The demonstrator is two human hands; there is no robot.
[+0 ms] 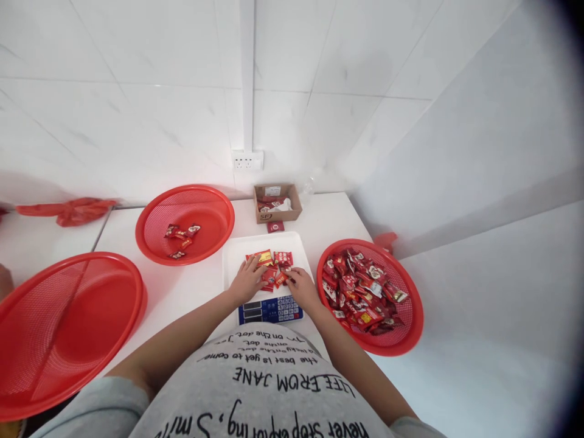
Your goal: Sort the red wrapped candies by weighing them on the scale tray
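A white digital scale [230, 260] stands on the table with several small red snack packets [283, 258] on its pan. My left hand [246, 282] rests over the packets' left side, fingers spread, touching a red-and-yellow packet [264, 258] and a darker red one [269, 278]. At the right of the pile, my right hand [302, 287] has its thumb and fingers closed on a small orange-red packet [280, 279]. The blue keypad panel [271, 310] of the scale shows between my forearms.
A red basket [417, 304] heaped with packets stands at right. Another red basket [219, 201], behind left, holds several packets. A large red basket [132, 274] is at front left. Behind the scale sits a cardboard box [280, 215], with one packet [275, 227] before it.
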